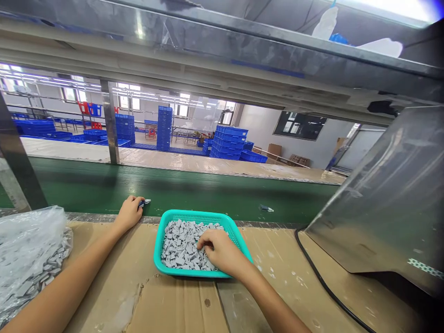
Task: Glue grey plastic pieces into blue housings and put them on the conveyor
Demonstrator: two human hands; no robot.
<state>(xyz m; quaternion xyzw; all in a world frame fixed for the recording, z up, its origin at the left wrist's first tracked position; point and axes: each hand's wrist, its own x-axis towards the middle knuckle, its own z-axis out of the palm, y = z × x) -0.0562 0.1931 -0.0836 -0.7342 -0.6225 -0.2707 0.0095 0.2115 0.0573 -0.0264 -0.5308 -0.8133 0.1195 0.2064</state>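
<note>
My left hand (130,213) is at the near edge of the green conveyor belt (208,189), its fingers closed round a small dark-blue and white part (146,202) that pokes out past the fingertips. A turquoise plastic basket (160,240) stands on the cardboard-covered bench in front of me, filled with small grey plastic pieces (182,240). Over the right half of these pieces, my right hand (218,247) reaches in with curled fingers. Its fingertips are down at the pieces, and whatever they pinch is hidden. Another dark and white part (266,208) lies on the belt, to the right.
A clear plastic bag (31,249) of grey pieces sits at left. On the right are a metal housing (388,199) and a black cable (322,282). A metal shelf (222,46) hangs low overhead, with posts at left. Blue crates (229,141) are stacked beyond the belt.
</note>
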